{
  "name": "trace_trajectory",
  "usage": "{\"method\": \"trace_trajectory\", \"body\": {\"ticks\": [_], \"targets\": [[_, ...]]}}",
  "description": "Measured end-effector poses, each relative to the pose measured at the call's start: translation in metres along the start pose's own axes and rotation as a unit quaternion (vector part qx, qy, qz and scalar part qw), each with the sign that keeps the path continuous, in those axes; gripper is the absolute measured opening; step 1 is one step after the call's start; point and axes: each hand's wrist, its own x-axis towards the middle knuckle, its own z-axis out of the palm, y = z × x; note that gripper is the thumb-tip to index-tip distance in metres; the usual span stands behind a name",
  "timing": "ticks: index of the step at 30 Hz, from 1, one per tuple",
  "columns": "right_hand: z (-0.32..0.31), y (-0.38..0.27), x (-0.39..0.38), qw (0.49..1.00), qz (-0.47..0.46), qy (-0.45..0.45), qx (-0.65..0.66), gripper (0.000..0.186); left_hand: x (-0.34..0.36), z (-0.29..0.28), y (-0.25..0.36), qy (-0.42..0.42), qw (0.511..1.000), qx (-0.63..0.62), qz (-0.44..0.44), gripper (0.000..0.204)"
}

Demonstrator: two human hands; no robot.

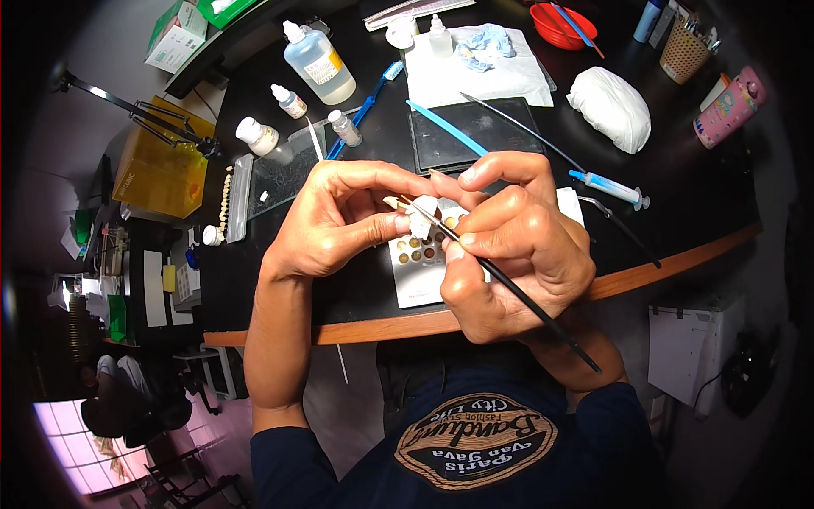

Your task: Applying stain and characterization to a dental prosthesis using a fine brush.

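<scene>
The left grip (325, 231) pinches a small white piece (421, 222), the right grip (532, 253) a brush (527, 307) angled across it between them, apparently mid-brushing, so the next stroke likely calls for steadiness.

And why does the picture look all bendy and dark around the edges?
Head view: the fisheye lens probably bends the long brown wooden table edge; head view: the corners fade to black; head view: the bright pinkish gridded panel, lower left, glares.
</scene>
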Motion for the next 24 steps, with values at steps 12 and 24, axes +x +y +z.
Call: {"method": "trace_trajectory", "body": {"ticks": [12, 24], "targets": [[-0.002, -0.002, 0.001, 1.000, -0.006, -0.014, -0.018, 0.021, 0.000, -0.001, -0.003, -0.006, 1.000, -0.001, 0.005, 0.038], [-0.070, -0.010, 0.003, 0.967, 0.127, 0.206, -0.078, 0.028, -0.002, -0.007, 0.009, 0.042, 0.997, 0.056, -0.010, 0.045]]}}
